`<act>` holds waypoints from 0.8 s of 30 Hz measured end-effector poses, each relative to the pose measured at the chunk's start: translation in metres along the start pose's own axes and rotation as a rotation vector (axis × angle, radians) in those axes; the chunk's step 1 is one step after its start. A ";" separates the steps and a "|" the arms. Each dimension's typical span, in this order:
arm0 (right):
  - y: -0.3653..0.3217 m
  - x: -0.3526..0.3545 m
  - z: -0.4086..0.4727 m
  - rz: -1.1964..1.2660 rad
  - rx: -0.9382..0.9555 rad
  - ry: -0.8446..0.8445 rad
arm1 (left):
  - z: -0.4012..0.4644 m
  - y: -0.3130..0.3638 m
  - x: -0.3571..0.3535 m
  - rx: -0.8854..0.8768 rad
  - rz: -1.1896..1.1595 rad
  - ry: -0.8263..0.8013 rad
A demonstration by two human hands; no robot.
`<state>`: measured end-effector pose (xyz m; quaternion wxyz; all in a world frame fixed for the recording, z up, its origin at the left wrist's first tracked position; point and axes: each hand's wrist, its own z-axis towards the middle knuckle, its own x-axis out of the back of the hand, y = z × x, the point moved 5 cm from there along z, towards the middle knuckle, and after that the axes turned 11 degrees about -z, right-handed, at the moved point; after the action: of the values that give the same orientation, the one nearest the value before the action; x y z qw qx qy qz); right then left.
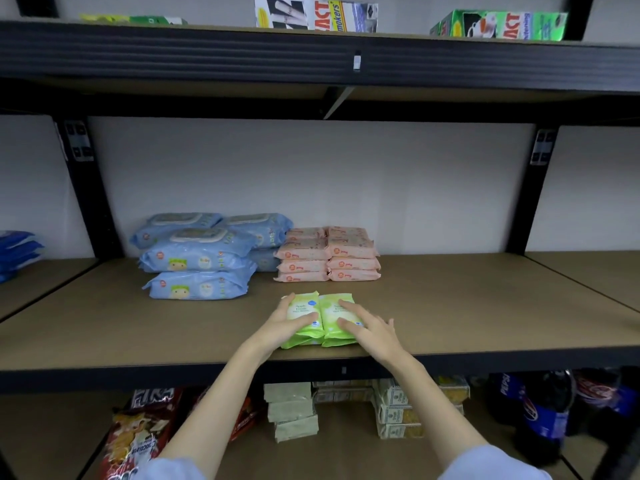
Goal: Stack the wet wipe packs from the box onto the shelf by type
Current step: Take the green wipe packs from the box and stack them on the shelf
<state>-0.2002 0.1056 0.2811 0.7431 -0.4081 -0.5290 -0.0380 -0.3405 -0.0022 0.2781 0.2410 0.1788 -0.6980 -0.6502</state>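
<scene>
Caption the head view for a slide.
Both hands, left and right, set green wipe packs on the shelf before blue and pink stacks.

Top tier: green box [498, 26], white box [317, 13], flat green pack [133, 19]; bottom tier: snack bags [138, 434], stacked tan packs [294, 412], yellow packs [400, 414], cola bottles [540, 407]; far left, blue packs [17, 251].
</scene>
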 end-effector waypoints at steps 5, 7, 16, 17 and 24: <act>-0.003 -0.004 0.001 0.049 -0.024 -0.055 | -0.005 0.002 0.003 0.009 -0.163 -0.038; -0.003 -0.006 0.003 -0.010 -0.040 -0.061 | -0.004 0.001 0.002 0.014 -0.116 -0.057; -0.003 -0.004 0.003 0.112 -0.051 -0.064 | -0.002 0.005 -0.005 -0.007 -0.010 -0.061; -0.002 -0.004 0.003 0.111 -0.053 -0.058 | -0.001 0.005 -0.005 -0.002 -0.007 -0.061; 0.001 -0.002 0.004 0.144 -0.092 -0.018 | -0.004 0.005 -0.001 -0.067 -0.122 0.002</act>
<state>-0.2035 0.1079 0.2797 0.7194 -0.4792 -0.5028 -0.0049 -0.3373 -0.0045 0.2832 0.2073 0.2134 -0.6635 -0.6864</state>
